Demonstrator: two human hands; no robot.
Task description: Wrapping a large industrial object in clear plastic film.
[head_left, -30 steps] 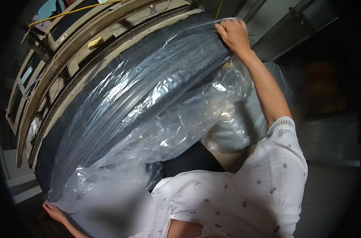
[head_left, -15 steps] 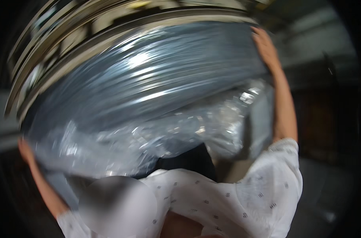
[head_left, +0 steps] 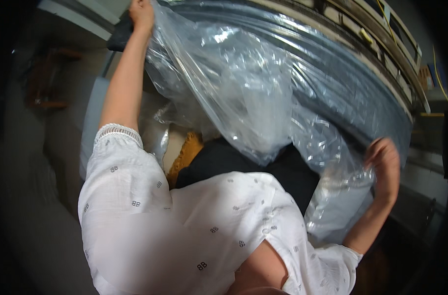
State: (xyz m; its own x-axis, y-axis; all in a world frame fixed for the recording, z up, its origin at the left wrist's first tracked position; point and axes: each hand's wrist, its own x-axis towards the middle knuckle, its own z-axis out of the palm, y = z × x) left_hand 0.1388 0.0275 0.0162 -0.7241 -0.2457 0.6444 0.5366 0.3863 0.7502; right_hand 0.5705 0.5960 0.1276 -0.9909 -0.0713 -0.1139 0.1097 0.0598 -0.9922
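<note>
A long grey-blue panel or board (head_left: 347, 81) with a shiny, wrinkled surface stretches across in front of me. Loose clear plastic sheet (head_left: 263, 93) drapes from its near side toward my lap in folds. At the far left end, my left hand (head_left: 142, 14) is closed on the gathered edge of this sheet, pulling it into taut creases. My right hand (head_left: 384, 156) is at the right, beside the near edge of the panel, with curled fingers at the sheet's edge. Motion blurs its fingertips a little.
Behind the panel runs a wooden frame (head_left: 339, 22) with slats, a small yellow piece (head_left: 365, 35) lying on it. Mustard-coloured cloth (head_left: 185, 156) shows beside my dark-clothed lap (head_left: 229, 160). A brown stool-like object (head_left: 51, 81) stands at the left.
My view has swung round, so the panel now slants down to the right. My hands, earlier spread at the panel's two ends, are now closed on the plastic, its left part drawn up.
</note>
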